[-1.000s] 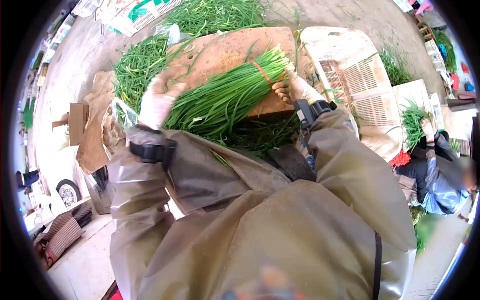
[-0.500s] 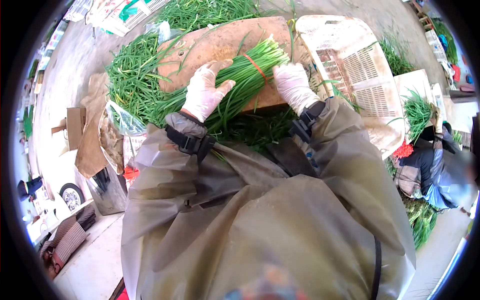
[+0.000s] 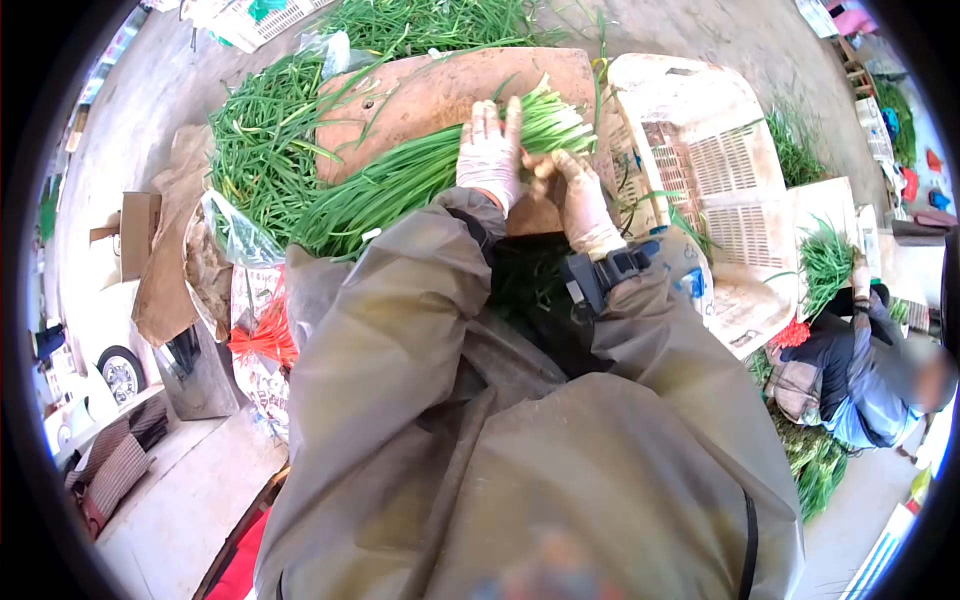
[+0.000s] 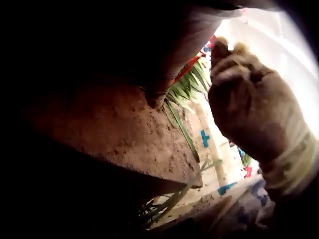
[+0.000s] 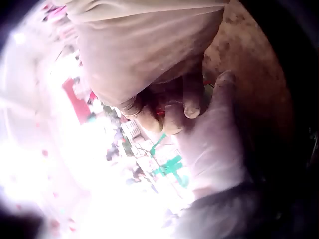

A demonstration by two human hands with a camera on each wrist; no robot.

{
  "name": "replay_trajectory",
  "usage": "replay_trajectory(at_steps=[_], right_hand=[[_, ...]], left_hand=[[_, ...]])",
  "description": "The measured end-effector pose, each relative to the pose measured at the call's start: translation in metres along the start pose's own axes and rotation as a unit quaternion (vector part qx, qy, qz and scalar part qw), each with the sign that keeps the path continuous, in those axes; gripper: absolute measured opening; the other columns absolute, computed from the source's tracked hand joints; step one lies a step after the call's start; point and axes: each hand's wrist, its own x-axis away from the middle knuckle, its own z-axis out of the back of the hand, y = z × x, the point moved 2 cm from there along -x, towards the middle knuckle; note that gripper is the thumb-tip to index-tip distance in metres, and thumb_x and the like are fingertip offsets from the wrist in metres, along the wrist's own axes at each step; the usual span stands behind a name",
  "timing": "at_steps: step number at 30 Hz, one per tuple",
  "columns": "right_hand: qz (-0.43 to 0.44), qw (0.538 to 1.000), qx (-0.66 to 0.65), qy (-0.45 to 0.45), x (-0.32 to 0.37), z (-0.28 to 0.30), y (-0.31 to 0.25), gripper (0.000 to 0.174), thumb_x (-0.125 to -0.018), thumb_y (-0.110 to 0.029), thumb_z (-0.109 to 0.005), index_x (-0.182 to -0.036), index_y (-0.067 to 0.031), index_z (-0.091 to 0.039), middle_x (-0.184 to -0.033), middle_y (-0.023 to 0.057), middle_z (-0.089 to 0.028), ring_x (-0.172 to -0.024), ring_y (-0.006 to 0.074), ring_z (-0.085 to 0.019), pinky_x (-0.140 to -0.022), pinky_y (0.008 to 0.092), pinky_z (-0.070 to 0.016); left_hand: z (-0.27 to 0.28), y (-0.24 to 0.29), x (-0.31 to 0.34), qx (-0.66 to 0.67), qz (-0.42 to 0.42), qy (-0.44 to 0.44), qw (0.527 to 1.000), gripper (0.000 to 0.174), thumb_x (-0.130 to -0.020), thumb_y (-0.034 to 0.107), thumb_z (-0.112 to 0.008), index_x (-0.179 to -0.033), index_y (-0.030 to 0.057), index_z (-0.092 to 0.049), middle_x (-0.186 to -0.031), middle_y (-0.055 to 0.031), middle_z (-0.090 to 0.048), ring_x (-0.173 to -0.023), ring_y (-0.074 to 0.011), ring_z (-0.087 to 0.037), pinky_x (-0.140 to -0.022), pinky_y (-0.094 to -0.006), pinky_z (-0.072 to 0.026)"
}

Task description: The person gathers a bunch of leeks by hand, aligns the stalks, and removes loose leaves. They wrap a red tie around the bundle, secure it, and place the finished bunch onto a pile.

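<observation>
A bunch of long green chives (image 3: 390, 190) lies slantwise on a worn brown board (image 3: 420, 90), pale stem ends toward the upper right. Across the bunch near those ends rests my gloved left hand (image 3: 488, 165), its fingers extended. Just right of it, my gloved right hand (image 3: 585, 205) has its fingers curled at the near side of the bunch. A red tie (image 4: 188, 68) runs past the stems toward those curled fingers in the left wrist view, and red shows between them in the right wrist view. The left palm hides most of the tie.
Loose greens (image 3: 265, 140) pile up left of the board. A dirty white slotted crate (image 3: 735, 95) stands to its right. Red ties (image 3: 265, 335) hang at the left beside a clear plastic bag (image 3: 245, 235). Another person (image 3: 850, 360) handles greens at far right.
My left hand has moved right, from the leafy part to the stem end beside the right hand. My right hand has turned and curled its fingers by the red tie, now mostly covered.
</observation>
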Motion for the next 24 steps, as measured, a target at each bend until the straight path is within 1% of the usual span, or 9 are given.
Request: replay_trajectory(at_steps=[3, 8, 10, 11, 13, 16, 19, 22, 24], right_hand=[[-0.019, 1.000, 0.002, 0.002, 0.017, -0.001, 0.014, 0.027, -0.096, -0.023, -0.051, -0.073, -0.0092, -0.054, -0.071, 0.0019, -0.055, -0.051, 0.0080, -0.039, -0.048, 0.0238, -0.0308], [0.044, 0.989, 0.135, 0.028, -0.001, -0.053, -0.034, 0.024, -0.095, -0.019, -0.052, -0.073, -0.0087, -0.055, -0.066, -0.0004, -0.053, -0.054, 0.0081, -0.042, -0.052, 0.0235, -0.0333], [0.097, 0.966, 0.241, -0.007, -0.047, -0.079, -0.060, 0.023, -0.094, -0.020, -0.053, -0.077, -0.0066, -0.060, -0.067, 0.0005, -0.057, -0.057, 0.0090, -0.048, -0.057, 0.0240, -0.0388], [0.128, 0.949, 0.287, -0.034, -0.086, -0.093, -0.068, 0.023, -0.094, -0.020, -0.053, -0.079, -0.0056, -0.062, -0.068, 0.0008, -0.059, -0.059, 0.0092, -0.051, -0.060, 0.0242, -0.0419], [0.206, 0.783, 0.569, -0.144, -0.150, -0.110, -0.057, 0.025, -0.094, -0.023, -0.053, -0.084, -0.0026, -0.065, -0.072, 0.0029, -0.064, -0.066, 0.0123, -0.058, -0.064, 0.0271, -0.0473], [0.044, 0.912, 0.391, -0.115, -0.130, -0.105, -0.084, 0.029, -0.093, -0.029, -0.055, -0.088, -0.0031, -0.067, -0.083, 0.0042, -0.067, -0.070, 0.0183, -0.062, -0.067, 0.0290, -0.0498], [0.161, 0.926, 0.340, -0.020, -0.031, -0.083, -0.162, 0.042, -0.093, -0.037, -0.055, -0.117, -0.0030, -0.064, -0.095, 0.0108, -0.066, -0.078, 0.0168, -0.062, -0.078, 0.0295, -0.0489], [0.120, 0.931, 0.337, -0.070, 0.048, -0.027, -0.166, 0.031, -0.099, -0.030, -0.052, -0.094, -0.0033, -0.067, -0.077, 0.0008, -0.063, -0.063, 0.0077, -0.053, -0.056, 0.0215, -0.0394], [-0.001, 0.967, 0.248, -0.058, 0.090, -0.019, -0.123, 0.029, -0.097, -0.028, -0.057, -0.093, -0.0017, -0.068, -0.078, 0.0017, -0.065, -0.065, 0.0078, -0.058, -0.061, 0.0206, -0.0459]], left_hand=[[-0.005, -0.007, -0.009, -0.048, 0.076, -0.042, 0.995, 0.127, -0.056, 0.049, -0.086, -0.154, 0.0096, -0.016, -0.145, -0.0255, -0.039, -0.136, -0.0372, -0.040, -0.111, -0.0459, -0.0325], [-0.017, -0.018, -0.023, -0.041, 0.137, -0.139, 0.980, 0.090, -0.062, 0.043, -0.083, -0.132, 0.0011, -0.044, -0.115, -0.0149, -0.057, -0.109, -0.0278, -0.056, -0.092, -0.0418, -0.0427], [-0.030, -0.006, 0.001, -0.074, 0.093, 0.019, 0.993, 0.056, -0.069, 0.036, -0.074, -0.111, 0.0052, -0.052, -0.101, -0.0104, -0.059, -0.097, -0.0254, -0.057, -0.086, -0.0410, -0.0434], [-0.039, -0.005, 0.008, -0.059, 0.066, 0.079, 0.993, 0.047, -0.073, 0.034, -0.070, -0.108, 0.0072, -0.053, -0.098, -0.0090, -0.060, -0.094, -0.0249, -0.057, -0.085, -0.0408, -0.0434], [-0.055, -0.014, 0.007, 0.235, 0.106, 0.128, 0.958, 0.034, -0.083, 0.029, -0.057, -0.108, 0.0071, -0.055, -0.098, -0.0082, -0.060, -0.094, -0.0276, -0.057, -0.083, -0.0429, -0.0433], [-0.034, -0.008, 0.002, -0.027, 0.072, 0.112, 0.991, 0.045, -0.078, 0.031, -0.064, -0.114, 0.0064, -0.054, -0.099, -0.0095, -0.060, -0.097, -0.0291, -0.057, -0.085, -0.0442, -0.0433], [0.004, -0.004, 0.003, 0.063, 0.076, 0.089, 0.991, 0.065, -0.062, 0.037, -0.081, -0.113, 0.0067, -0.054, -0.094, -0.0098, -0.060, -0.093, -0.0317, -0.059, -0.083, -0.0438, -0.0453], [0.055, -0.002, 0.000, 0.115, 0.091, 0.185, 0.972, 0.069, -0.051, 0.036, -0.089, -0.106, 0.0065, -0.060, -0.088, -0.0107, -0.065, -0.086, -0.0310, -0.064, -0.078, -0.0429, -0.0496], [0.143, 0.024, 0.000, 0.319, 0.132, 0.209, 0.915, 0.058, -0.051, 0.023, -0.092, -0.099, 0.0033, -0.065, -0.089, -0.0114, -0.071, -0.082, -0.0248, -0.069, -0.075, -0.0382, -0.0546]])
